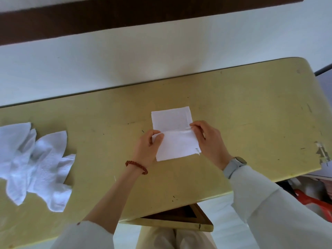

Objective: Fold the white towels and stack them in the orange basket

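A small white towel (pixel 172 121) lies on the yellow table (pixel 251 114), with its near half lifted and folded over toward the far half. My left hand (pixel 147 150) pinches the left corner of that near edge. At the right corner, my right hand (pixel 208 141) pinches the same edge. A pile of unfolded white towels (pixel 36 162) lies crumpled at the table's left. Part of an orange basket (pixel 316 203) shows below the table's right edge, mostly hidden.
A white wall and a dark brown band (pixel 125 17) run behind the table. A wooden stool corner (pixel 179 220) sticks out under the table's near edge, above my knees. The table's right corner has chipped paint (pixel 323 155).
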The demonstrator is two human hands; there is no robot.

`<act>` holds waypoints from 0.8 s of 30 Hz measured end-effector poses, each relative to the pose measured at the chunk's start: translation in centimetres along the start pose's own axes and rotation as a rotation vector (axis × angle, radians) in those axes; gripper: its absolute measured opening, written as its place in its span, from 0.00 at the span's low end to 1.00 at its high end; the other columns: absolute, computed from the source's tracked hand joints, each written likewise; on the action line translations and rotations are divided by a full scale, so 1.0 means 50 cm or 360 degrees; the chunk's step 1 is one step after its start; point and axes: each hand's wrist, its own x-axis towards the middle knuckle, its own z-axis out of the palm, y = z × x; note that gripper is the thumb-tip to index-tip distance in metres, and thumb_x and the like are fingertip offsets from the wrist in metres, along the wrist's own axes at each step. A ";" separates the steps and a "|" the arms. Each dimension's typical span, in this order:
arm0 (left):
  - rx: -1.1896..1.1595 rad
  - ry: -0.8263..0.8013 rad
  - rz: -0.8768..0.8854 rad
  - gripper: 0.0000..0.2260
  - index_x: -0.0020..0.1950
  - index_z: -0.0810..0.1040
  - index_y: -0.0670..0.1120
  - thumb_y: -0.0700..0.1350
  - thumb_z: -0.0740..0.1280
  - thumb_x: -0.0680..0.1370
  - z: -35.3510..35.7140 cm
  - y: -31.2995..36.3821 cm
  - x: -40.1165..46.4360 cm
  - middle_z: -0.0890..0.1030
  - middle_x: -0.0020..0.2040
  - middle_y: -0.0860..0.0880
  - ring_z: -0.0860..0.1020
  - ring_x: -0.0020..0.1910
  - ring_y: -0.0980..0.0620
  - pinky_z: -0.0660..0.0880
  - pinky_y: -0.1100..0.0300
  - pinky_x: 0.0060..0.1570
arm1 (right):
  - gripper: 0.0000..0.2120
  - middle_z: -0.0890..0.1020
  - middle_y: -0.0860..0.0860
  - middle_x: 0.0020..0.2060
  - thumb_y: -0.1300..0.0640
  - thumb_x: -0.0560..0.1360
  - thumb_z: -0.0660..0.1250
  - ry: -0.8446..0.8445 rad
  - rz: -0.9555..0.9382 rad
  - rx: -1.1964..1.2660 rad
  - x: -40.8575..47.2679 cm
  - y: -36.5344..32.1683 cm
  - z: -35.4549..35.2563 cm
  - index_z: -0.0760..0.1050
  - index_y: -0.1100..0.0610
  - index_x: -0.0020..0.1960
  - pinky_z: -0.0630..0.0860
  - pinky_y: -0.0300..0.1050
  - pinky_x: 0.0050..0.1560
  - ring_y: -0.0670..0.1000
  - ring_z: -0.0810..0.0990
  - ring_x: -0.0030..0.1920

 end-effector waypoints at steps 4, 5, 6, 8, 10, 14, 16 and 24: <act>-0.0070 0.0199 -0.0075 0.06 0.46 0.74 0.46 0.45 0.60 0.79 0.000 0.012 0.057 0.71 0.33 0.54 0.68 0.31 0.57 0.64 0.73 0.27 | 0.11 0.81 0.52 0.46 0.60 0.79 0.57 0.0116 0.0053 -0.0071 0.075 -0.013 0.018 0.76 0.62 0.54 0.68 0.37 0.44 0.50 0.76 0.43; -0.0047 0.0237 -0.0076 0.06 0.46 0.74 0.46 0.46 0.60 0.79 -0.002 0.015 0.070 0.71 0.33 0.54 0.67 0.31 0.57 0.64 0.73 0.26 | 0.11 0.81 0.53 0.47 0.60 0.80 0.57 0.0141 0.0047 -0.0100 0.092 -0.013 0.022 0.76 0.62 0.53 0.70 0.39 0.45 0.51 0.76 0.44; -0.0003 0.0272 -0.0065 0.06 0.47 0.74 0.47 0.46 0.60 0.79 -0.003 0.017 0.083 0.71 0.33 0.54 0.67 0.31 0.58 0.64 0.73 0.26 | 0.11 0.80 0.53 0.47 0.60 0.80 0.56 0.0160 0.0048 -0.0123 0.107 -0.013 0.027 0.76 0.62 0.53 0.71 0.41 0.46 0.52 0.77 0.45; 0.0121 0.0329 -0.0033 0.05 0.48 0.73 0.49 0.46 0.59 0.79 -0.007 0.021 0.104 0.72 0.34 0.56 0.69 0.32 0.60 0.65 0.73 0.28 | 0.11 0.80 0.53 0.47 0.59 0.80 0.56 0.0192 0.0065 -0.0182 0.130 -0.010 0.038 0.75 0.62 0.53 0.73 0.46 0.46 0.53 0.77 0.44; 0.0240 0.0366 -0.0020 0.06 0.49 0.75 0.48 0.47 0.60 0.79 -0.009 0.020 0.123 0.73 0.37 0.56 0.70 0.34 0.60 0.64 0.73 0.30 | 0.11 0.80 0.54 0.47 0.59 0.80 0.55 0.0216 0.0074 -0.0253 0.148 -0.003 0.049 0.75 0.62 0.52 0.73 0.48 0.45 0.55 0.77 0.43; 0.0343 0.0406 0.0023 0.09 0.52 0.78 0.45 0.46 0.61 0.78 -0.009 0.011 0.141 0.73 0.47 0.54 0.71 0.41 0.57 0.64 0.74 0.36 | 0.12 0.79 0.56 0.47 0.58 0.80 0.54 0.0240 0.0118 -0.0367 0.155 0.006 0.061 0.74 0.63 0.52 0.72 0.50 0.42 0.57 0.76 0.41; 0.0393 0.0413 0.0101 0.08 0.50 0.79 0.44 0.46 0.62 0.78 -0.008 0.007 0.148 0.72 0.48 0.54 0.71 0.41 0.57 0.65 0.73 0.37 | 0.12 0.78 0.56 0.47 0.59 0.80 0.54 0.0254 0.0152 -0.0382 0.159 0.008 0.066 0.74 0.63 0.52 0.71 0.49 0.42 0.57 0.76 0.41; 0.0567 0.0418 0.0151 0.09 0.50 0.79 0.46 0.48 0.60 0.78 -0.009 0.008 0.168 0.77 0.49 0.53 0.75 0.42 0.53 0.74 0.59 0.42 | 0.12 0.78 0.57 0.47 0.60 0.80 0.53 0.0230 0.0144 -0.0469 0.172 0.017 0.074 0.74 0.64 0.51 0.67 0.46 0.38 0.56 0.74 0.39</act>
